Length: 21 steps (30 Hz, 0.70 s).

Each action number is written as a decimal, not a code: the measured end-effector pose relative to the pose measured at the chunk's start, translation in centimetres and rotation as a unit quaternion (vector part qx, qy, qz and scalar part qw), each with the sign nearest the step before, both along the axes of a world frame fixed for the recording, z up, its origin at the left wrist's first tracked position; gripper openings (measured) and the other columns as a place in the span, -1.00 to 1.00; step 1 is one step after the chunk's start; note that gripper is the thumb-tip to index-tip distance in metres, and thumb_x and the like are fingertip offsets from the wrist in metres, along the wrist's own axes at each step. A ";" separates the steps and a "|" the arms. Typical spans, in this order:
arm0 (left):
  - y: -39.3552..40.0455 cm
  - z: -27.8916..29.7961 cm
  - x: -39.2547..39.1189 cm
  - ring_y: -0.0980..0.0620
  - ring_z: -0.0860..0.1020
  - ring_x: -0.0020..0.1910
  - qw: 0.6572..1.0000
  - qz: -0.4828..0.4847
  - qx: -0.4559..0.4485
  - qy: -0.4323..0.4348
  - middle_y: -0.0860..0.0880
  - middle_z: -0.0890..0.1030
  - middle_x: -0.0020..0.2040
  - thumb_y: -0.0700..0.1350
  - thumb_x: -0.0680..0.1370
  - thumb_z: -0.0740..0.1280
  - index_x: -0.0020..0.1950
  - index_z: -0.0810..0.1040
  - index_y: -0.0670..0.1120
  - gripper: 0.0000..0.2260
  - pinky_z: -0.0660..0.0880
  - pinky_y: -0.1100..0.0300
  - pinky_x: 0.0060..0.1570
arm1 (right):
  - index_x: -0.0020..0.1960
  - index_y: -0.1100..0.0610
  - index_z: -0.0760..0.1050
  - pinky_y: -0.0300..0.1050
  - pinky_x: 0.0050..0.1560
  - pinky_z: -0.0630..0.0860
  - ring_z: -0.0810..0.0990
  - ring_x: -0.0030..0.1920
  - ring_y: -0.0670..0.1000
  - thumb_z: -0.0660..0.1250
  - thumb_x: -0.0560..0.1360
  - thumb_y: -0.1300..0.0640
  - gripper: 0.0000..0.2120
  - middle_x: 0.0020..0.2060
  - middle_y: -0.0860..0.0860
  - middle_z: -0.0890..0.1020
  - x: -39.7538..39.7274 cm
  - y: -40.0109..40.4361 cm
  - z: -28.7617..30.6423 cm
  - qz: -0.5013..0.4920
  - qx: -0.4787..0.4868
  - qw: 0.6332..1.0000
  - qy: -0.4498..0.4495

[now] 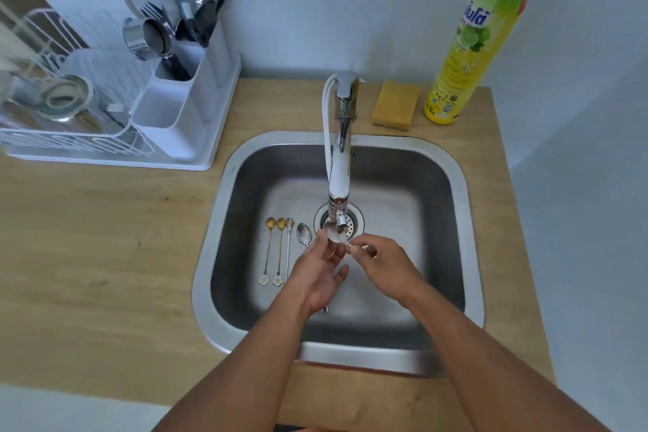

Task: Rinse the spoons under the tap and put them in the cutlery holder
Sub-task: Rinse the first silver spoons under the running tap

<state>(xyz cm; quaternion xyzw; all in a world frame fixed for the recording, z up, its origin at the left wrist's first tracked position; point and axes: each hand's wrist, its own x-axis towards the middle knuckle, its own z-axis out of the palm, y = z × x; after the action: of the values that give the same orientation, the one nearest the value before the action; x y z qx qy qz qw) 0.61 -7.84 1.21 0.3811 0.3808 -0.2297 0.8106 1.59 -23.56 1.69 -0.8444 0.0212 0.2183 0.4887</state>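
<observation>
Wooden counter surrounds the sink. Under the tap, the right hand pinches a spoon while the left hand, fingers spread, rubs its bowl. Advise turning both faces before moving to the cutlery holder. Four spoons wait just left.

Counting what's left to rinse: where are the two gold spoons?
The two gold spoons lie side by side on the left of the sink floor, beside a thin silver spoon, left of the left hand.

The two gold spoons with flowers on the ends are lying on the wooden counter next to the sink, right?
Not quite. In the head view the two gold flower-ended spoons lie inside the steel sink, on its floor at the left, not on the wooden counter.
</observation>
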 end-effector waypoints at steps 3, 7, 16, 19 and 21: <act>-1.1 0.1 0.6 0.13 0.57 -0.10 0.999 0.012 0.038 -0.004 0.06 0.70 -0.08 0.19 0.69 0.20 0.36 0.61 -0.07 -0.56 0.44 0.12 -0.03 | 0.05 -0.02 0.69 -0.39 -0.21 0.38 0.54 -0.27 -0.31 0.35 0.65 0.06 -0.87 -0.33 -0.43 0.60 0.4 -0.5 0.0 0.008 0.004 1.000 -0.003; -2.2 0.3 0.8 0.08 0.59 0.00 0.998 0.032 0.051 0.026 0.08 0.74 -0.04 0.35 0.60 0.27 0.22 0.70 -0.02 -0.50 0.44 0.09 -0.01 | 0.05 -0.04 0.69 -0.44 -0.22 0.36 0.55 -0.26 -0.32 0.36 0.64 0.05 -0.88 -0.32 -0.45 0.60 0.2 -1.4 -0.2 0.027 0.002 1.000 -0.003; -3.0 1.2 -0.6 0.08 0.73 -0.10 0.967 0.049 0.251 0.009 0.07 0.78 -0.14 0.10 0.52 0.53 -0.03 0.74 -0.01 -0.80 0.50 0.13 -0.09 | 0.03 -0.07 0.70 -0.31 -0.13 0.43 0.59 -0.20 -0.29 0.37 0.64 0.03 -0.88 -0.25 -0.38 0.66 -0.5 -1.2 -0.7 0.037 0.016 0.999 0.015; -2.4 1.2 -0.7 0.05 0.71 -0.08 0.944 0.006 0.325 -0.059 0.05 0.77 -0.17 -0.12 0.57 0.50 -0.04 0.73 -0.06 -0.97 0.60 0.16 0.06 | -0.02 -0.09 0.71 -0.26 -0.12 0.47 0.58 -0.24 -0.29 0.41 0.60 -0.01 -0.90 -0.27 -0.35 0.67 -0.5 -1.1 -0.7 0.027 0.021 0.999 0.029; -1.7 1.7 -0.3 0.11 0.70 -0.09 0.938 -0.045 0.327 -0.105 0.08 0.76 -0.18 -0.24 0.59 0.45 -0.02 0.71 -0.08 -0.92 0.58 0.33 -0.03 | -0.09 -0.13 0.70 -0.27 -0.15 0.47 0.57 -0.31 -0.30 0.44 0.57 -0.05 -0.91 -0.33 -0.33 0.66 -0.4 -1.2 -0.7 0.019 0.022 0.999 0.044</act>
<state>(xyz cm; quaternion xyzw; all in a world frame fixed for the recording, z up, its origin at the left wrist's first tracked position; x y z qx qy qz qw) 0.33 -9.52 2.94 0.6641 0.3297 -0.0875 0.6652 1.22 -24.71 1.00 -0.8234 0.0214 0.2646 0.5015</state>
